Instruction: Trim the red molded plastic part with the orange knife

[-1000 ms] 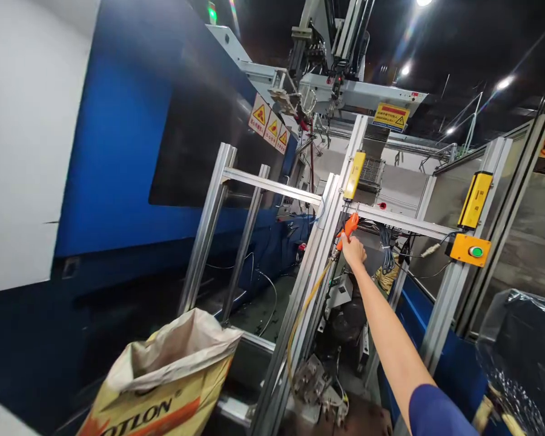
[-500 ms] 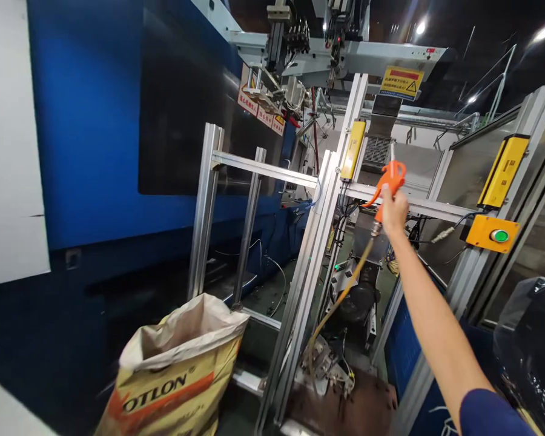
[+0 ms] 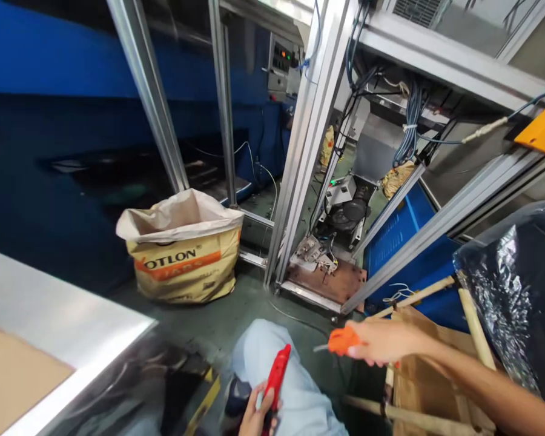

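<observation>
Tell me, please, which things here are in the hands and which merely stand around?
In hand:
- orange air gun in the right hand
- red tool in the left hand

Standing around:
- open paper sack
- aluminium frame
- black plastic bag
- blue crate

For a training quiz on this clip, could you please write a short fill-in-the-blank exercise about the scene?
1. The right hand holds an ____ air gun.
2. The left hand holds a ____ tool.
3. The open sack stands on the ____.
4. The word printed on the sack ends in ____.

Missing words: orange; red; floor; OTLON
</observation>
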### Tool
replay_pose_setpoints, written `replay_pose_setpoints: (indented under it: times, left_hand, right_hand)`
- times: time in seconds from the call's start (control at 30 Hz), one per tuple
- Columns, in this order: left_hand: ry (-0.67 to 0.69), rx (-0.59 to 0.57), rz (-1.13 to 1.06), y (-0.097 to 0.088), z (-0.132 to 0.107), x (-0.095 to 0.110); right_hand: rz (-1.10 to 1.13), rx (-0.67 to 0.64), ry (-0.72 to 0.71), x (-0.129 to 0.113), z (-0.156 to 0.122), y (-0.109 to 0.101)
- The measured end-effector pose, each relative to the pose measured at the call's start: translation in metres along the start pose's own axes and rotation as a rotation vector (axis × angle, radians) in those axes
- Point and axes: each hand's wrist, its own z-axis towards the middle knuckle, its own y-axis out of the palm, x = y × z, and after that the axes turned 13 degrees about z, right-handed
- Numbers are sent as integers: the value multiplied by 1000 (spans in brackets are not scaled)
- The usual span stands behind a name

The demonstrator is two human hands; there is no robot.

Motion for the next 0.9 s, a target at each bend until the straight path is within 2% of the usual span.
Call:
replay_pose_setpoints:
  times: [0.1, 0.2, 0.3, 0.37, 0.47, 0.63, 0.77, 0.9]
  left_hand:
    - [37, 19, -45, -1, 3, -8]
    - [73, 31, -35, 0, 3, -13]
    - [95, 36, -18, 3, 3, -19]
    - [92, 33, -20, 4, 4, -20]
    - [42, 6, -52, 2, 4, -16]
    - [-83, -47, -167, -6, 1, -4]
    - [-104, -69, -217, -10, -3, 0]
    - [-104, -56, -177, -9, -1, -2]
  right_hand:
    - [-92, 70, 8, 9, 28, 28]
    - [-173, 139, -3, 10, 40, 40]
    - [-225, 74, -4, 8, 46, 45]
    - [-246, 75, 3, 7, 51, 46]
    - [-259, 97, 24, 9, 67, 48]
    - [-248, 34, 59, 10, 98, 63]
    - [-228, 17, 77, 9, 114, 69]
    - [-215, 8, 90, 9, 119, 69]
